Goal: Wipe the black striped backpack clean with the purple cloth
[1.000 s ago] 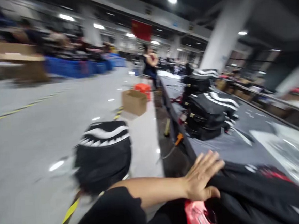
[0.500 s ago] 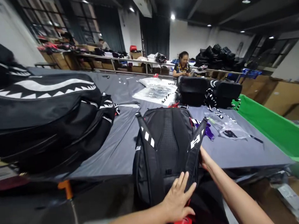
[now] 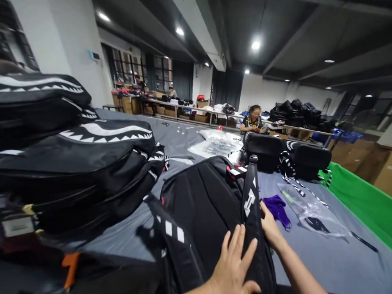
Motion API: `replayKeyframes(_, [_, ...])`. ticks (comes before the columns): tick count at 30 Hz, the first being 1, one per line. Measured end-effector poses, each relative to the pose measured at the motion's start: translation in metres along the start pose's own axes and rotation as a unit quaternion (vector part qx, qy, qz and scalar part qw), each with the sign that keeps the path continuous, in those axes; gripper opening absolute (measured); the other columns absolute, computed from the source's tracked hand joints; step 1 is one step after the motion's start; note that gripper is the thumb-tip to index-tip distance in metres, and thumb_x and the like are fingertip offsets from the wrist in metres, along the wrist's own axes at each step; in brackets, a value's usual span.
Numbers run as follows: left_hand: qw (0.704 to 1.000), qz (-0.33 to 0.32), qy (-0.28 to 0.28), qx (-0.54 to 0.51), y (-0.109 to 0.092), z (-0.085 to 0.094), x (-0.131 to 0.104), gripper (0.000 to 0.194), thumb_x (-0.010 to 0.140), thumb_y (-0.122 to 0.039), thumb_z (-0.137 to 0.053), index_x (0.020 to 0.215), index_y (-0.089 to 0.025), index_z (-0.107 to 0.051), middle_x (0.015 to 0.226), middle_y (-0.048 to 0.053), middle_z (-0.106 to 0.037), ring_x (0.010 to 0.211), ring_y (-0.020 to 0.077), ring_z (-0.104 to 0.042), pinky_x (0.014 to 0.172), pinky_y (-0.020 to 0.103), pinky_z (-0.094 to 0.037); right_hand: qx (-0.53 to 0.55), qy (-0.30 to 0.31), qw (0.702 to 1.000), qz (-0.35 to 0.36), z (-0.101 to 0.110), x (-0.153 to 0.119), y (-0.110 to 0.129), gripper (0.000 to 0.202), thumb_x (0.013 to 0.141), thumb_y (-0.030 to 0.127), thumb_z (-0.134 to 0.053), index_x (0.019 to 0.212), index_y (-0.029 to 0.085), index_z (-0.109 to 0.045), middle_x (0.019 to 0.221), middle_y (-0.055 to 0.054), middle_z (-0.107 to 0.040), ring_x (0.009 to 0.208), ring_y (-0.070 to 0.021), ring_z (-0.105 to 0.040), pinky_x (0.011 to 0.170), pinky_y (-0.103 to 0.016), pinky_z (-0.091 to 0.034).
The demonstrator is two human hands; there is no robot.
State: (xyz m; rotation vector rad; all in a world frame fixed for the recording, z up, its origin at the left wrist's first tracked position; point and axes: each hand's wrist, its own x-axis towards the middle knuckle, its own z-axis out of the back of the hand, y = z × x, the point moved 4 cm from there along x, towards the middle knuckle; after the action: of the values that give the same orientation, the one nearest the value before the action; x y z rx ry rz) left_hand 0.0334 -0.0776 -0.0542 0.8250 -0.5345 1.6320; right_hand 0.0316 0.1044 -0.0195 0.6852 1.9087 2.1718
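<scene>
Left hand (image 3: 233,270), open, spreads over the oblong black fabric backpack (image 3: 199,200), long axis toward twelve o'clock; right hand (image 3: 271,227), closure unclear, flanks three o'clock.

Obstacle at left (stacked backpacks (image 3: 79,162))

- Black backpack (image 3: 196,196), over the near edge of the tabletop (image 3: 338,262): lower end cut off by the picture's bottom and partly covered by the left hand (image 3: 234,267).
- Right hand (image 3: 272,227): fingers mostly hidden behind a shoulder strap (image 3: 252,176); their grip can't be made out.
- Piled black bags (image 3: 100,171) toward the tabletop's left end: cut off at the picture's left; print on a hang tag (image 3: 18,226) too small to read.
- Co-worker (image 3: 250,124) beyond the tabletop's far edge: face blurred, lower body hidden behind a boxy black bag (image 3: 263,151).
</scene>
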Motion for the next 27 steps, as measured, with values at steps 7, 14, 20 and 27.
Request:
replayKeyframes(7, [0.996,-0.071,0.012,-0.045,0.06,0.025,0.056,0.041,0.098,-0.045,-0.034,0.108,-0.014,-0.059,0.109,0.011,-0.064,0.109,0.0239,-0.053,0.106,0.043,-0.03,-0.01,-0.082,0.996,-0.043,0.02,-0.06,-0.057,0.079,0.066,0.052,-0.074,0.134,0.018,-0.054,0.137,-0.013,-0.056,0.129,-0.031,-0.05,0.109,-0.044,-0.04])
replayKeyframes(14, [0.966,-0.107,0.235,0.006,0.07,-0.018,0.089,0.049,0.091,-0.058,-0.046,0.084,-0.014,-0.065,0.081,0.01,-0.065,0.072,0.0214,-0.058,0.064,0.035,-0.04,-0.014,-0.105,0.991,-0.084,0.002,-0.077,-0.095,0.074,0.063,0.055,-0.074,0.126,0.018,-0.061,0.129,-0.011,-0.062,0.124,-0.0311,-0.054,0.104,-0.041,-0.047])
replayKeyframes(20, [0.952,-0.092,0.292,-0.015,0.083,-0.035,0.1,0.049,0.092,-0.059,-0.046,0.08,-0.018,-0.07,0.082,0.006,-0.07,0.075,0.0195,-0.06,0.069,0.034,-0.037,-0.016,-0.084,0.987,-0.136,0.012,-0.059,-0.11,0.075,0.063,0.053,-0.075,0.128,0.022,-0.057,0.118,-0.009,-0.068,0.115,-0.0332,-0.06,0.089,-0.041,-0.055])
replayKeyframes(27, [0.953,-0.185,0.241,0.002,0.163,-0.006,0.118,0.054,0.093,-0.059,-0.043,0.07,-0.016,-0.066,0.072,0.008,-0.067,0.075,0.0186,-0.052,0.088,0.04,-0.03,0.016,-0.082,0.981,-0.174,0.006,-0.069,-0.11,0.081,0.065,0.057,-0.073,0.133,0.021,-0.047,0.123,-0.011,-0.065,0.113,-0.0294,-0.061,0.087,-0.035,-0.055])
